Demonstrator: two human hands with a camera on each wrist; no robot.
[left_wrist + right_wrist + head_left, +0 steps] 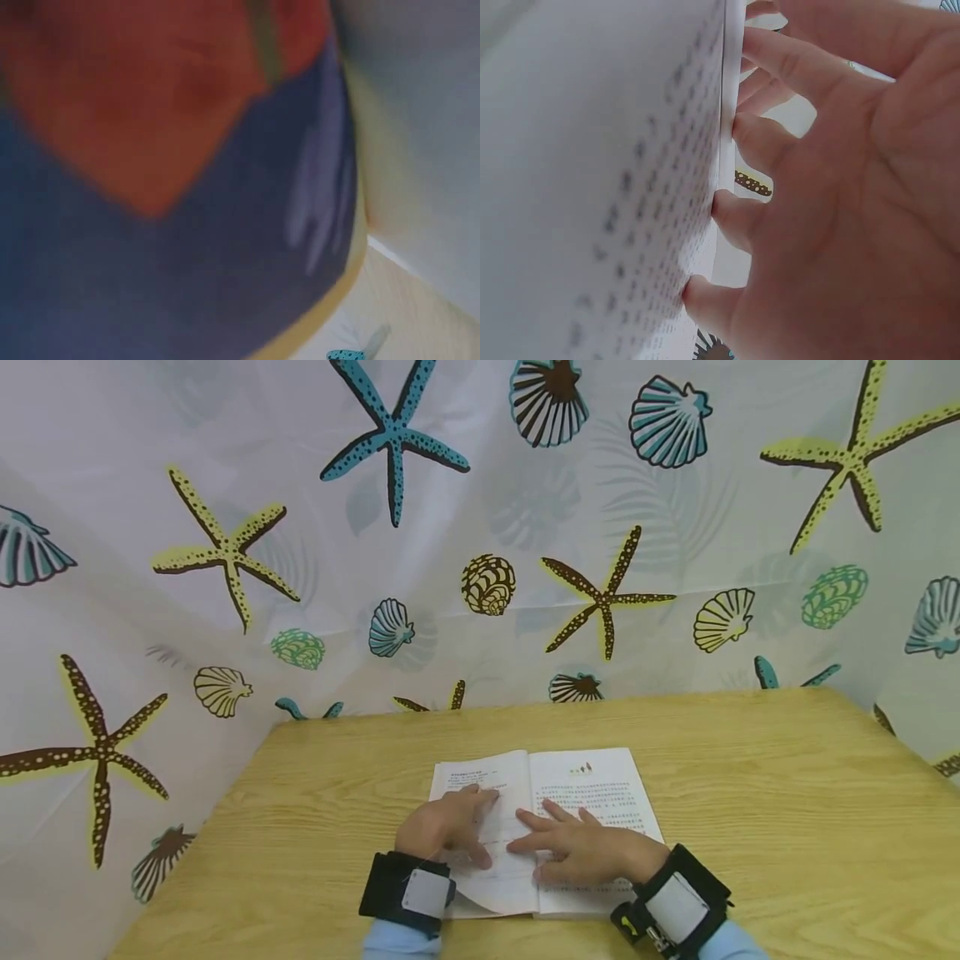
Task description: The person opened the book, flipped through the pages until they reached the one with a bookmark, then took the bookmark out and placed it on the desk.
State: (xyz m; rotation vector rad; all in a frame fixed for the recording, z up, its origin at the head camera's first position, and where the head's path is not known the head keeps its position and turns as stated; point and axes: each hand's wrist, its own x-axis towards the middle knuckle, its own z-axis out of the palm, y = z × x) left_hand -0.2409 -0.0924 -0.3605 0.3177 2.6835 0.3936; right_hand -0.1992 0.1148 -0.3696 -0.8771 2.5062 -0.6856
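Observation:
An open book (600, 770) lies on the table, with printed text on both pages. My left hand (444, 823) rests over the left page (512, 777), its fingers spread and relaxed. That page's lower edge bows up beside the left wrist. Across the right page lies my right hand (583, 853), its spread fingers reaching to the book's middle fold. In the right wrist view, the fingertips of the right hand (832, 210) touch the printed page (652, 202). The left wrist view holds a blurred orange and dark blue surface (172, 270) close up; the left hand is hidden there.
The wooden table (787, 793) extends on both sides of the book and behind it. A white cloth (465, 652) printed with starfish and shells hangs at the table's back and sides. Black straps with pale plates (426, 893) circle both wrists, over light blue sleeves.

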